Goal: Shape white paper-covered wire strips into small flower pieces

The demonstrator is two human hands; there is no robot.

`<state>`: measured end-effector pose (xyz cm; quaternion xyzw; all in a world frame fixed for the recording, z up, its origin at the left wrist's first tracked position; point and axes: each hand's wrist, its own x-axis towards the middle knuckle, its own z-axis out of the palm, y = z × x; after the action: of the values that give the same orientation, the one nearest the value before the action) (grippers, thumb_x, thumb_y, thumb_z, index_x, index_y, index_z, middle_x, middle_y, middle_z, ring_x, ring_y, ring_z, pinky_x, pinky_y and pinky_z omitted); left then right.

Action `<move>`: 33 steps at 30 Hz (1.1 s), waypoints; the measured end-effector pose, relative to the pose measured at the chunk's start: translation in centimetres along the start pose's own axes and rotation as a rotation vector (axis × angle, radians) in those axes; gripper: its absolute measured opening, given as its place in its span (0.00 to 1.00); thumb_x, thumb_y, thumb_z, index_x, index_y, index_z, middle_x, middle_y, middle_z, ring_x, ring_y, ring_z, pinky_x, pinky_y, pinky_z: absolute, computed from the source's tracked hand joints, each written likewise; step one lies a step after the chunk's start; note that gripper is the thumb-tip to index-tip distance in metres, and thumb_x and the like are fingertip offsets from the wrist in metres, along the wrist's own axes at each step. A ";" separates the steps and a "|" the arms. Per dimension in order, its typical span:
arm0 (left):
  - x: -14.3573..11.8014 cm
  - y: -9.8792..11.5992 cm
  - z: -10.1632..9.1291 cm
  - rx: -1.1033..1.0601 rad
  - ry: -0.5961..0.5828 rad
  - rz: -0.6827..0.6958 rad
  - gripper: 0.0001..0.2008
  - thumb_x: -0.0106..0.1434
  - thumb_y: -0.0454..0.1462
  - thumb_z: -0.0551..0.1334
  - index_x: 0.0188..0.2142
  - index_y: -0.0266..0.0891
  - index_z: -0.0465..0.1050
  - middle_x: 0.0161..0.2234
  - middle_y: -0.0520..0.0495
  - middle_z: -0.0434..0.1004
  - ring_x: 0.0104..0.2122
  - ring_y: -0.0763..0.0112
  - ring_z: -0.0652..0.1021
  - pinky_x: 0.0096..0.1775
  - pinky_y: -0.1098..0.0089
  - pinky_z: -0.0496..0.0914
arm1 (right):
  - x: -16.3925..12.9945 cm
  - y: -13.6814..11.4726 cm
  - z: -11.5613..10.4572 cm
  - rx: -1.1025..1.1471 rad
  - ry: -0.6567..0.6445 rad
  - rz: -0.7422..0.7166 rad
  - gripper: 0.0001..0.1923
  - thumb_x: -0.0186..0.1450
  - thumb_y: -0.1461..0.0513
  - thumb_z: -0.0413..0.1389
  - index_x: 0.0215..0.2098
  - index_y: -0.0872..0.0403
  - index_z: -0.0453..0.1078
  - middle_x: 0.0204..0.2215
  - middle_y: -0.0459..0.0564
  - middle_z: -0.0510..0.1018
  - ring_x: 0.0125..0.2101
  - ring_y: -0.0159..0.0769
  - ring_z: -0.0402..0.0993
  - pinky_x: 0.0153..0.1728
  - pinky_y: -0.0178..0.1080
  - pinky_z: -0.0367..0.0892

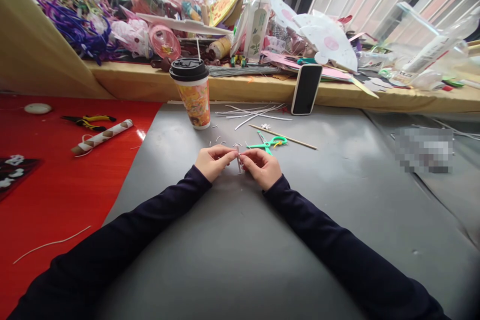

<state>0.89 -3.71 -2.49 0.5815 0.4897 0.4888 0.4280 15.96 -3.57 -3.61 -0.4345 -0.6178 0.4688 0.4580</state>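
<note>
We see left hand and right hand both pinching one small white strip; cut bits lie behind, uncut strips wait, green scissors idle.

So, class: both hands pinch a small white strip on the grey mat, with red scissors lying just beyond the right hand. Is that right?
Not quite. The scissors are green, not red, as the head view shows. The rest holds: the left hand and right hand pinch a small white strip on the grey mat, and the scissors lie just beyond the right hand.
</note>
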 end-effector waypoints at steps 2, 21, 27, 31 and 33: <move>0.0 0.0 0.0 -0.008 -0.015 -0.004 0.14 0.49 0.44 0.61 0.28 0.32 0.74 0.27 0.46 0.71 0.21 0.79 0.67 0.23 0.75 0.64 | 0.0 0.0 0.0 -0.048 -0.001 -0.002 0.14 0.53 0.53 0.54 0.31 0.56 0.66 0.25 0.48 0.72 0.24 0.30 0.69 0.27 0.34 0.67; 0.0 0.0 0.5 -0.248 -0.102 -0.151 0.15 0.47 0.42 0.63 0.30 0.31 0.72 0.22 0.50 0.70 0.17 0.81 0.65 0.21 0.75 0.61 | -0.4 -0.6 0.4 -0.356 -0.075 -0.136 0.17 0.56 0.53 0.50 0.21 0.57 0.71 0.15 0.44 0.67 0.17 0.24 0.57 0.20 0.29 0.56; 0.0 -0.3 0.6 -0.266 -0.092 -0.161 0.16 0.47 0.43 0.62 0.31 0.31 0.72 0.21 0.50 0.69 0.17 0.82 0.64 0.21 0.75 0.61 | -0.5 -0.6 0.5 -0.356 -0.077 -0.119 0.15 0.56 0.55 0.50 0.24 0.57 0.72 0.18 0.45 0.69 0.19 0.26 0.60 0.22 0.29 0.58; -0.1 0.1 0.6 -0.225 -0.104 -0.163 0.16 0.47 0.43 0.62 0.31 0.30 0.72 0.21 0.49 0.68 0.17 0.82 0.64 0.21 0.75 0.61 | -0.5 -0.6 0.4 -0.372 -0.081 -0.108 0.16 0.55 0.54 0.51 0.23 0.57 0.72 0.17 0.45 0.69 0.19 0.26 0.60 0.21 0.30 0.57; -0.1 0.2 0.6 -0.195 -0.113 -0.151 0.17 0.49 0.43 0.61 0.32 0.30 0.72 0.22 0.49 0.68 0.17 0.82 0.63 0.21 0.75 0.61 | -0.5 -0.5 0.4 -0.371 -0.087 -0.100 0.17 0.55 0.53 0.50 0.23 0.57 0.72 0.16 0.45 0.69 0.18 0.25 0.59 0.20 0.30 0.57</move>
<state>1.53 -3.90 -2.39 0.5251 0.4576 0.4669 0.5448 15.61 -4.18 -3.24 -0.4596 -0.7336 0.3421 0.3655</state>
